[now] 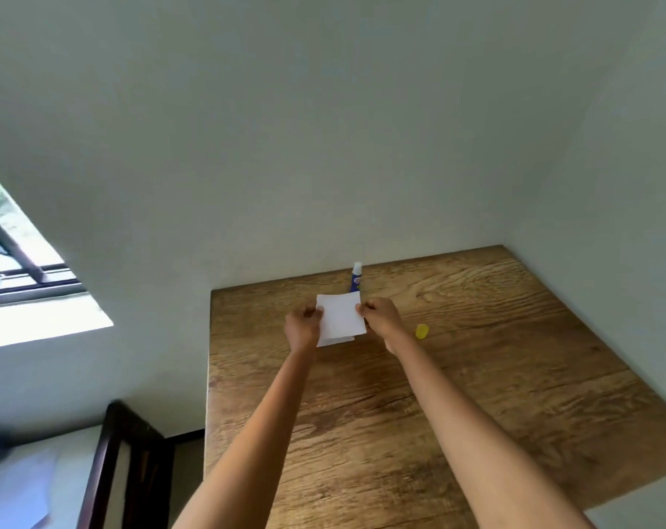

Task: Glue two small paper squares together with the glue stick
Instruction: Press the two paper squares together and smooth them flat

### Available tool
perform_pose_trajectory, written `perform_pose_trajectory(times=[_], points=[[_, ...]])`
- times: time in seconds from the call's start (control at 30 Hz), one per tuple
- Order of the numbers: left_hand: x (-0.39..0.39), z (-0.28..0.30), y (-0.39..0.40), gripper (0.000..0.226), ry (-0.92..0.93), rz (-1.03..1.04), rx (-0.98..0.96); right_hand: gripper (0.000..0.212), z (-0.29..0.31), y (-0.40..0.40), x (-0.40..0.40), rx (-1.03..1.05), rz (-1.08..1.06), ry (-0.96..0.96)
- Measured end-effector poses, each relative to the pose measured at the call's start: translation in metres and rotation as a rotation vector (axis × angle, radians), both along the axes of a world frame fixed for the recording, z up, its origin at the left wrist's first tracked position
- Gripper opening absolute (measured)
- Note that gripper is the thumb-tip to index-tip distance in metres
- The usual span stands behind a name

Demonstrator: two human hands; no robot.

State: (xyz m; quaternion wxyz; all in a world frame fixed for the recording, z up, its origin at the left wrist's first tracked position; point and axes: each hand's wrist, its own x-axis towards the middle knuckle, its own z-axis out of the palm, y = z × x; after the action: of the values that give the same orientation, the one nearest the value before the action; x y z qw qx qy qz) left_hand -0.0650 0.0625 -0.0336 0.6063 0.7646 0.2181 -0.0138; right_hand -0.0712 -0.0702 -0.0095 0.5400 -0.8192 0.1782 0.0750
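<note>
A white paper square is held above the wooden table. My left hand pinches its left edge and my right hand pinches its right edge. The lower edge of a second white paper square peeks out beneath it, slightly offset to the left. Behind the papers, near the wall, stands the blue glue stick, upright and uncapped with its white tip showing. Its yellow cap lies on the table to the right of my right hand.
The table sits in a corner, with walls at its back and right sides. Its left edge drops to the floor, where a dark wooden frame stands. An open window is at the far left.
</note>
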Motion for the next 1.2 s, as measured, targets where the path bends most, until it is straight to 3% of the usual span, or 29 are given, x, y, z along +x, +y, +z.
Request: perform_pose_trajectory(times=[0.2, 0.43, 0.57, 0.9, 1.2], points=[[-0.001, -0.009, 0.030, 0.019, 0.033, 0.025, -0.049, 0.024, -0.008, 0.024, 0.008, -0.098, -0.054, -0.026], [0.005, -0.012, 0.046, 0.009, 0.135, -0.120, -0.136, 0.027, -0.022, 0.028, 0.015, -0.033, -0.118, -0.013], [0.009, -0.014, 0.044, 0.020, 0.121, -0.145, -0.153, 0.019, -0.023, 0.023, 0.017, -0.019, -0.124, -0.018], [0.010, -0.018, 0.040, 0.023, 0.041, -0.119, 0.089, 0.023, -0.036, 0.018, 0.016, -0.187, -0.129, -0.016], [0.011, -0.022, 0.039, 0.032, 0.018, -0.124, 0.192, 0.026, -0.039, 0.017, 0.017, -0.249, -0.115, -0.019]])
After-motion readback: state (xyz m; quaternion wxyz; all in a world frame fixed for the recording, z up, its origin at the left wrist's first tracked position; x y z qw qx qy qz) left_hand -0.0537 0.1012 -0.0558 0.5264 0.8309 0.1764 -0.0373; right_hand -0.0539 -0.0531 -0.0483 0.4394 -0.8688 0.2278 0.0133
